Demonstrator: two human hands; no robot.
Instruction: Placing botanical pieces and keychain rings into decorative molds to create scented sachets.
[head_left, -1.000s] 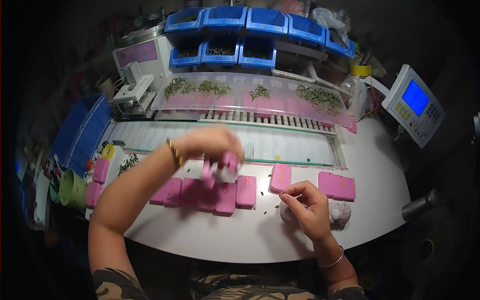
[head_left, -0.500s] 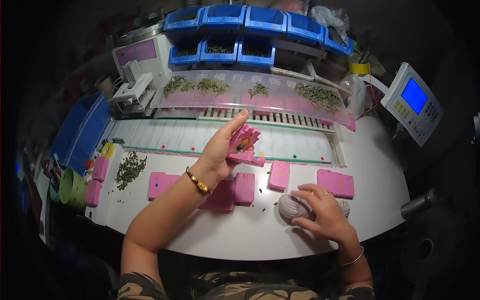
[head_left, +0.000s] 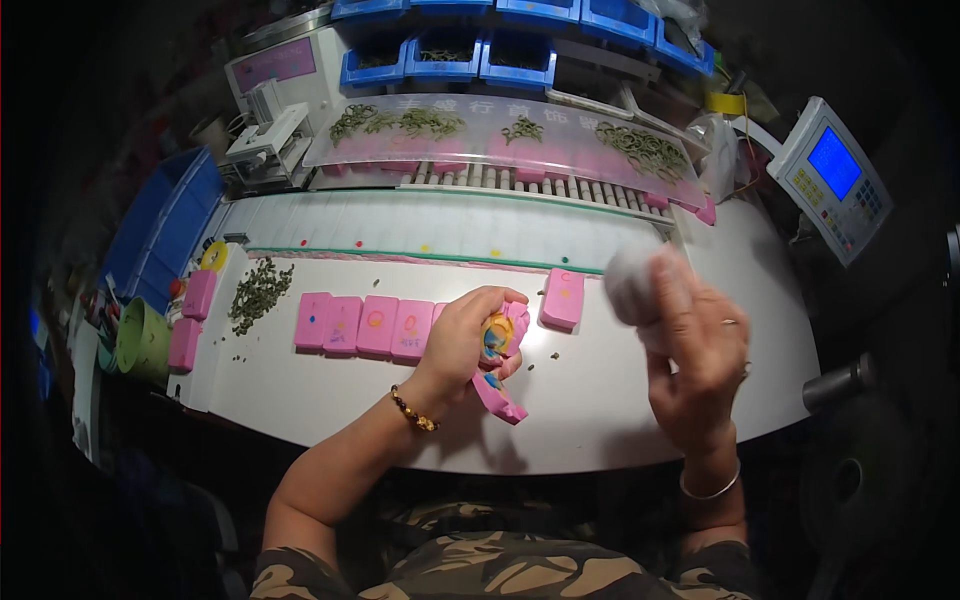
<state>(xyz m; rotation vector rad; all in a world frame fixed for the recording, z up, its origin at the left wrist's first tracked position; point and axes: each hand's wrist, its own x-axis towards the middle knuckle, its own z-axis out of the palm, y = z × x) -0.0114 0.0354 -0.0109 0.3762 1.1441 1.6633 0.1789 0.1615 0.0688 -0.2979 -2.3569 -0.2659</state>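
In my left hand (head_left: 458, 345) is a pink rubber mould (head_left: 502, 402), its halves spread apart so that yellow and blue staining shows inside. My fingers wrap round its back, above the white table. To the right, my right hand (head_left: 703, 360) is closed on a rounded pale grey cloth pouch (head_left: 633, 285), raised above the table and smeared by motion. Between the hands, a little farther off, lies a closed pink mould block (head_left: 562, 298). Left of my left hand stands a row of several pink mould blocks (head_left: 375, 325), partly hidden by that hand.
A heap of small dark green pieces (head_left: 262, 295) lies at the left, near stacked pink blocks (head_left: 183, 345). Behind runs a conveyor (head_left: 400, 225), under a clear shelf (head_left: 480, 150) with green ring-like pieces. Blue bins (head_left: 515, 62) stand behind, a control panel (head_left: 830, 180) at right.
My right hand has taken hold of the cloth pouch and lifted it off the table. My left hand has come nearer with the mould, now spread wider. The view has shifted.
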